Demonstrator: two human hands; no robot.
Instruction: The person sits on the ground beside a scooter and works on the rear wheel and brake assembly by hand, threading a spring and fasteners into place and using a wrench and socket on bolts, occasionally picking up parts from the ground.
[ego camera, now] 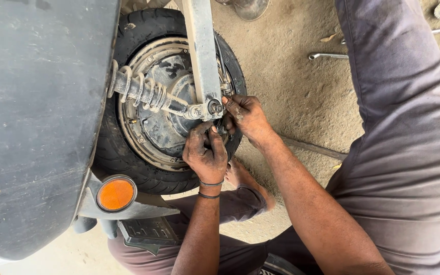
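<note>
Crouching at the rear wheel point(143, 153) of a scooter, I have both hands at the bolt point(215, 107) where the shock spring point(143, 91) meets the flat metal arm point(202, 56). My left hand point(205, 153) sits just below that joint, fingers curled narrow around something small I cannot make out. My right hand point(245, 118) presses in from the side, fingertips pinched close on the fitting just beside the bolt; whether it holds a part or only touches it, I cannot tell. The joint looks like hard, stiff steel, greasy and dusty, so I judge it slippery and best gripped at the bolt head and arm edge, not the coils. The wheel seems heavy and fixed. Beyond my right forearm, well apart on the dirt floor point(301, 91), lies a wrench point(328, 55). An orange reflector point(116, 194) sits near my left wrist.
</note>
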